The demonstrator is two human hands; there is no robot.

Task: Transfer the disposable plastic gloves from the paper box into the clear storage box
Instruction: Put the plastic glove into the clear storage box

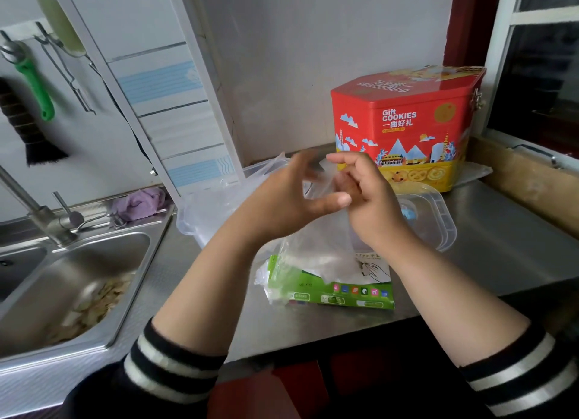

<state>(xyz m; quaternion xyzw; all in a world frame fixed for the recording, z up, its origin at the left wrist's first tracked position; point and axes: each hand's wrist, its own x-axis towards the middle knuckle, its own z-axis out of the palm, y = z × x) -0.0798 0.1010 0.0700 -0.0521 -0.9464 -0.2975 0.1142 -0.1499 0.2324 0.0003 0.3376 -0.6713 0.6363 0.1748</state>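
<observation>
A green and white paper box (338, 288) of disposable gloves lies on the steel counter near its front edge. Thin clear plastic gloves (316, 249) rise out of it up to my hands. My left hand (288, 196) and my right hand (366, 196) are held together above the box, both pinching the clear glove film between fingers and thumb. The clear storage box (203, 212) stands behind my left hand, mostly hidden by it. Its clear lid (438, 212) lies flat to the right, behind my right hand.
A red and yellow cookie tin (407, 127) stands at the back right by the window. A steel sink (72, 281) with food scraps and a tap (37, 208) is on the left. A purple cloth (141, 202) lies behind the sink. Utensils hang on the wall.
</observation>
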